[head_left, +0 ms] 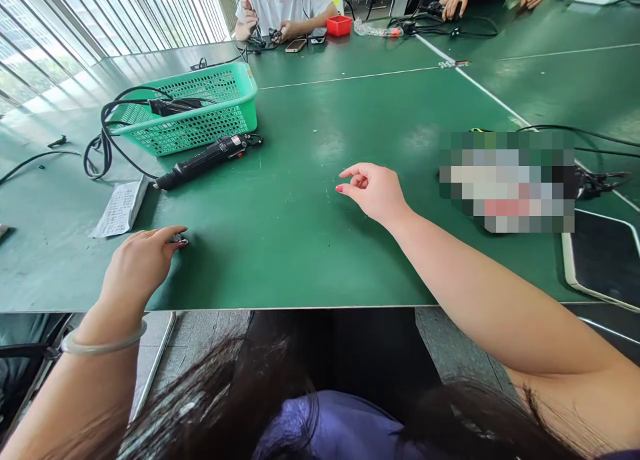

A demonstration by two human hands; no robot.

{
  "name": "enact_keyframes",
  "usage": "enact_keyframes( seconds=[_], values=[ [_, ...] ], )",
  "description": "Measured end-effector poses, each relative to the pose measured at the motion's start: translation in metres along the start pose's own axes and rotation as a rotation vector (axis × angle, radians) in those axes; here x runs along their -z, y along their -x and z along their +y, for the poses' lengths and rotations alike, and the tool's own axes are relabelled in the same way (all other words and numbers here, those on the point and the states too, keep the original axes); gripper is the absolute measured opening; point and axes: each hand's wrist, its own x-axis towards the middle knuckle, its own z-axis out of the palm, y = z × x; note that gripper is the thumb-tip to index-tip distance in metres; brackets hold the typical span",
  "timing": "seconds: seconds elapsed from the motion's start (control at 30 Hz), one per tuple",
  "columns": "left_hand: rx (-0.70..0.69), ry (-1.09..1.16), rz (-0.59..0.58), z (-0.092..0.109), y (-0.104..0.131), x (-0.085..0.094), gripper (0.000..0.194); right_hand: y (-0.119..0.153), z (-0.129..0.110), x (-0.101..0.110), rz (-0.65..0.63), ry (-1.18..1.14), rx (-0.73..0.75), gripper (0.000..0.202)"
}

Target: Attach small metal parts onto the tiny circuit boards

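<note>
Near the front edge of the green table, my left hand (143, 260) pinches a small shiny metal piece (179, 239), partly hidden by the fingers. My right hand (377, 192) is over the middle of the table, thumb and fingers loosely curled with a gap between them, and nothing shows in it. A black electric screwdriver (207, 161) lies beyond my left hand, against the front of a green plastic basket (200, 135). Beside the screwdriver's left end lies a crumpled white paper packet (120, 208) with print on it.
Black cable (106, 137) loops over the basket's left side. To the right are a blurred-out item (510, 187) and a phone or tablet (607, 257) at the edge. Across the table, two people handle cables near a red box (339, 25) and a phone (296, 45).
</note>
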Motion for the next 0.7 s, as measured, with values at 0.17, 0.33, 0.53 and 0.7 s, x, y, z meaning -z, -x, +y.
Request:
enact_keyframes(
  seconds=[0.17, 0.33, 0.53, 0.7],
  values=[
    [0.089, 0.063, 0.000, -0.0112, -0.0057, -0.0019, 0.045, -0.0006, 0.0006, -0.0002, -0.012, 0.005, -0.017, 0.017],
    [0.170, 0.181, 0.040, -0.0105, -0.0082, -0.0014, 0.042, -0.0018, 0.0020, 0.0001, -0.018, 0.011, -0.022, 0.016],
    [0.174, 0.120, 0.090, -0.0076, -0.0063, -0.0019, 0.038, -0.0004, 0.0009, 0.0013, -0.050, 0.016, -0.045, 0.015],
    [0.213, 0.106, 0.039, -0.0031, -0.0053, 0.0022, 0.042, 0.0002, -0.0003, 0.0016, -0.059, 0.015, -0.049, 0.015]
  ],
)
